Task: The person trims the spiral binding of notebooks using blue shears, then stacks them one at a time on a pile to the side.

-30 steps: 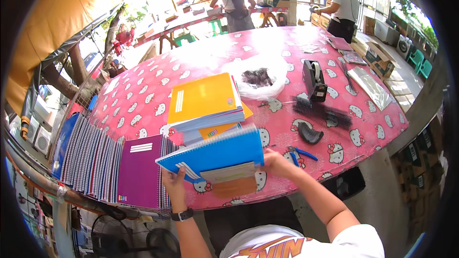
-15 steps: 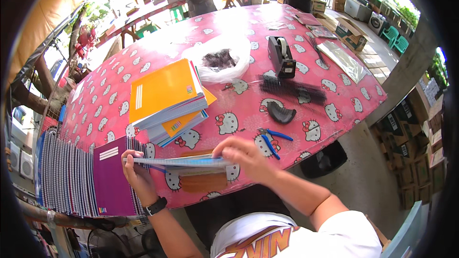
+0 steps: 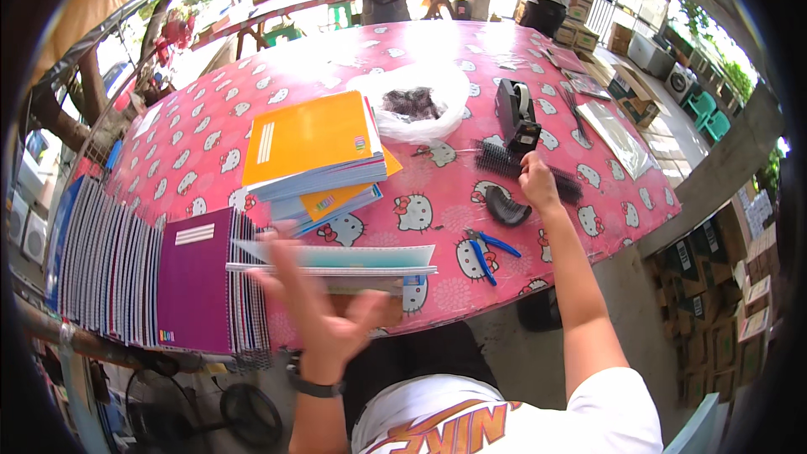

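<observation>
Outdoors, pink cat-print tablecloth [image 3: 437,193] under stacked notebooks [image 3: 315,160].

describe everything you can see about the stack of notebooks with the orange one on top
The notebook stack lies flat on the pink patterned tablecloth, left of a clear plastic bag. Its top book has a glossy orange cover with a pale label strip near its left edge. Below it lie white page edges, blue covers and a second orange cover jutting out to the right, so the pile is skewed rather than squared. Neither hand touches it.
</observation>
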